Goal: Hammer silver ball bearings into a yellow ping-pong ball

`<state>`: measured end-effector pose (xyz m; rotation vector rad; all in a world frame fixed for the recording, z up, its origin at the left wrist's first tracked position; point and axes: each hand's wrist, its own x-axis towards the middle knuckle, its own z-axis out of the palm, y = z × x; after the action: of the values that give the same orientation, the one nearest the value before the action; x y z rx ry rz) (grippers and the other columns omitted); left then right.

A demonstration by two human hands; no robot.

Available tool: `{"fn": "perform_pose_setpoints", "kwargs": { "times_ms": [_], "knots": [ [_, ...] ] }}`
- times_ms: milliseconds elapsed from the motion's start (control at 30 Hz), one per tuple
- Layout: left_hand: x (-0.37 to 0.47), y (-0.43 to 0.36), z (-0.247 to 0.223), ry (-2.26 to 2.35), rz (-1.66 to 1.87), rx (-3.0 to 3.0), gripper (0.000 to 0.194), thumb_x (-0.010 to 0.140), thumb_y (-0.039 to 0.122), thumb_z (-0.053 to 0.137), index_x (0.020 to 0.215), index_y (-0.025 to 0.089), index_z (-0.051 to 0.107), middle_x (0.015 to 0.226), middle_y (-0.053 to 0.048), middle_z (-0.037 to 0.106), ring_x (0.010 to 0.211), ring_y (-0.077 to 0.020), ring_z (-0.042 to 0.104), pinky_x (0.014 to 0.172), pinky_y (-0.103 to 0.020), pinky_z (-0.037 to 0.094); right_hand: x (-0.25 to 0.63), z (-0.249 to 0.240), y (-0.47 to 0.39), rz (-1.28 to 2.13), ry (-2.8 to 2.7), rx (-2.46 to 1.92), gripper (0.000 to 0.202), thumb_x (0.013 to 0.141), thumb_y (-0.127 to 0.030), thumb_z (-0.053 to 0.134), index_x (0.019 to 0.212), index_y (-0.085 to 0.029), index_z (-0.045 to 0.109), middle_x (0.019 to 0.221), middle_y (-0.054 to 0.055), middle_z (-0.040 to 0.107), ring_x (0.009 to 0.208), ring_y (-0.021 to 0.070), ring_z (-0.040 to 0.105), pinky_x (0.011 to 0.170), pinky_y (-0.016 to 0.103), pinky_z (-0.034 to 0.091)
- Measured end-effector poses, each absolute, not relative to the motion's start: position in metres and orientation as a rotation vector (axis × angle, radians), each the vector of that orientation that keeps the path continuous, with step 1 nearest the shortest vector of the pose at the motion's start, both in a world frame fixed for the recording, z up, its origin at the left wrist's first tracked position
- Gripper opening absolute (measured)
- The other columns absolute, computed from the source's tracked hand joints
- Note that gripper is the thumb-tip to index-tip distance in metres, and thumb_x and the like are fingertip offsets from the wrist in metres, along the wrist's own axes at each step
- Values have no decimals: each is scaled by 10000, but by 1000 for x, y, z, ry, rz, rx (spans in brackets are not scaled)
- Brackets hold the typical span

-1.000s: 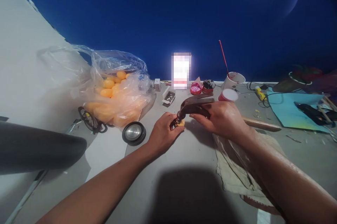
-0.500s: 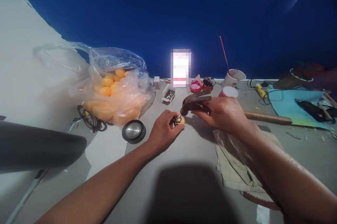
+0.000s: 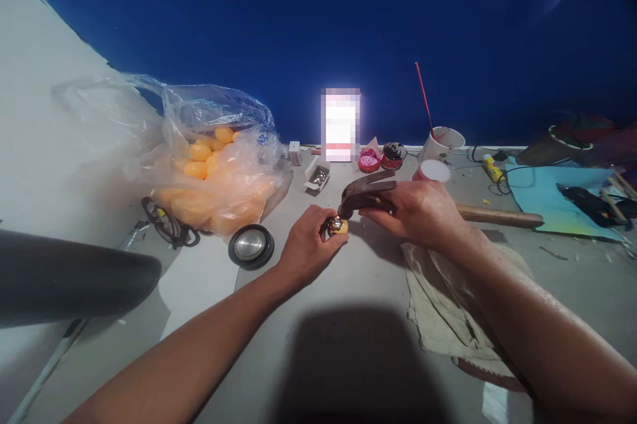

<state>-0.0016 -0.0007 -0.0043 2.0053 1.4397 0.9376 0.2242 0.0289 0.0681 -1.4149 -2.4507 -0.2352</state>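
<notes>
My left hand [image 3: 308, 238] is closed around a small orange-yellow ball [image 3: 342, 227] with shiny gold dome-headed tacks on its near-left side. In my right hand [image 3: 423, 212] is a claw hammer [image 3: 365, 195], gripped close to its head. Its wooden handle [image 3: 497, 215] sticks out to the right behind my wrist. The hammer's striking face is right at the tacks on the ball, seemingly touching them. Beyond my hands stands a small open white box [image 3: 317, 178] of shiny metal pieces.
A clear plastic bag [image 3: 223, 178] of orange balls lies at left, near a black round lid [image 3: 251, 247]. A lit, blurred screen [image 3: 341, 125] stands at the back. Cups [image 3: 445, 139], a folded cloth [image 3: 442, 304] and a blue sheet [image 3: 540, 188] are at right.
The hammer's face has come slightly left onto the tacks on the ball. My left hand keeps its hold, and the view has shifted a little.
</notes>
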Motion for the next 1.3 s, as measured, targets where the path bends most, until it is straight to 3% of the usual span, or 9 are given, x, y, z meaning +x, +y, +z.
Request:
{"fn": "perform_pose_setpoints", "kwargs": {
  "times_ms": [267, 500, 700, 900, 1067, 1300],
  "knots": [
    [1, -2, -4, 1463, 953, 1957, 256, 768, 166, 755, 1004, 215, 665, 896, 13, 618, 716, -129, 558, 685, -270, 469, 223, 68, 26, -227, -2452, -1388, 406, 943, -553, 576, 857, -202, 762, 719, 53, 753, 594, 174, 615, 560, 313, 244],
    [1, -2, -2, 1469, 926, 1968, 246, 750, 174, 770, 972, 205, 670, 860, 23, 596, 682, -123, 532, 693, -280, 457, 223, 72, 24, -192, -2476, -1351, 333, 940, -486, 596, 1015, -224, 787, 859, 47, 802, 684, 191, 667, 572, 301, 267],
    [1, -2, -1, 1460, 926, 1943, 181, 778, 175, 733, 947, 205, 674, 835, 25, 606, 651, -113, 516, 669, -268, 450, 221, 70, 23, -110, -2453, -1331, 351, 931, -525, 604, 971, -235, 797, 778, 33, 784, 635, 172, 650, 568, 293, 284],
    [0, -1, -6, 1411, 977, 1938, 306, 792, 111, 646, 1083, 205, 643, 952, -3, 654, 656, -104, 512, 657, -261, 448, 224, 69, 27, -210, -2288, -1409, 465, 916, -599, 575, 774, -202, 772, 622, 51, 711, 562, 176, 603, 559, 305, 273],
    [0, -1, -5, 1413, 976, 1942, 353, 759, 97, 657, 1091, 210, 631, 1002, -9, 654, 648, -99, 506, 661, -261, 459, 223, 66, 28, -189, -2283, -1395, 399, 904, -568, 613, 867, -212, 791, 655, 37, 728, 580, 175, 617, 565, 296, 278],
    [2, -2, -5, 1443, 953, 1789, 580, 756, 110, 683, 1307, 228, 545, 1043, 0, 687, 604, -74, 484, 655, -253, 464, 218, 65, 25, -122, -2315, -1382, 421, 898, -590, 626, 830, -203, 781, 656, 39, 731, 574, 171, 614, 555, 292, 276]
  ]
}}
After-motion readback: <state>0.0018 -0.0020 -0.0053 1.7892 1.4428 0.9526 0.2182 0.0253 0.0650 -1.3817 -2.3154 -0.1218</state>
